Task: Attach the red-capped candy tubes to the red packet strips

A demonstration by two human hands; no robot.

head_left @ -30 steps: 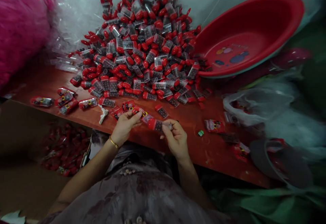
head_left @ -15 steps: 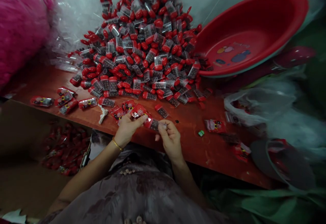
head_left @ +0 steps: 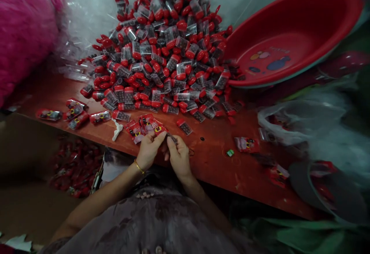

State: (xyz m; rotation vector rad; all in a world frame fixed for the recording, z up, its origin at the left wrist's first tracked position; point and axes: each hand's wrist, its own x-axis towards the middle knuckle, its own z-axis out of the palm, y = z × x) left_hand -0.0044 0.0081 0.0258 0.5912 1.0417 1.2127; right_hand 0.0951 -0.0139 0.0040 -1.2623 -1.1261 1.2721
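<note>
My left hand is closed, thumb and fingers pinching a red printed packet at the table's front edge. Close beside it, my right hand is closed on a small clear tube with dark contents, mostly covered by the fingers. Whether the tube is inside the packet is hidden. More flat red packets lie fanned just beyond my left hand. A single red-capped tube rests on the table past my right hand. Behind is a big heap of such tubes.
Filled packets lie at the left. A white scrap sits near the edge. A large red basin leans at the back right, with plastic bags and a grey container in front. Red items fill a box below left.
My right hand has moved left toward my left hand, and the tube between them now shows less. The view has shifted slightly.
</note>
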